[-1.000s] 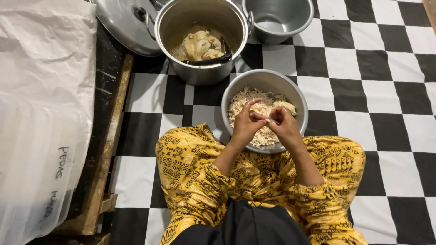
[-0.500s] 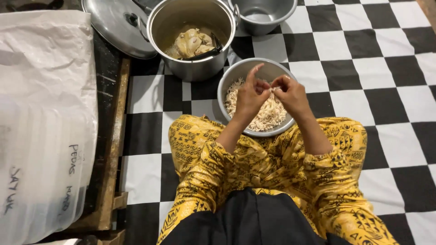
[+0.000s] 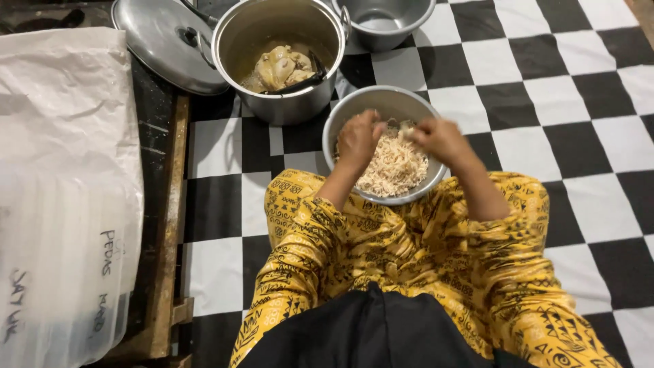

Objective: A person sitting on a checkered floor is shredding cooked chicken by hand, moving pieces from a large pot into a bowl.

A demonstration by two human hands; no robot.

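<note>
A metal bowl (image 3: 340, 116) full of pale shredded meat (image 3: 395, 167) rests on the checkered floor in front of my crossed legs in yellow patterned trousers. Over the bowl, my left hand (image 3: 360, 140) and my right hand (image 3: 439, 140) each pinch a bit of the meat, fingers closed, a short gap between them. Beyond the bowl stands a steel pot (image 3: 286, 102) with cooked chicken pieces (image 3: 279, 68) and a dark utensil in broth.
The pot's lid (image 3: 160, 44) leans on the floor at the pot's left. Another empty metal bowl (image 3: 388, 24) sits at the top. Stacked translucent plastic containers (image 3: 61, 272) and a white bag (image 3: 61, 102) lie left, beside a wooden frame (image 3: 170, 225).
My hands, held together over the bowl before, have pulled apart sideways. The view has shifted so the bowl and pot sit higher in frame.
</note>
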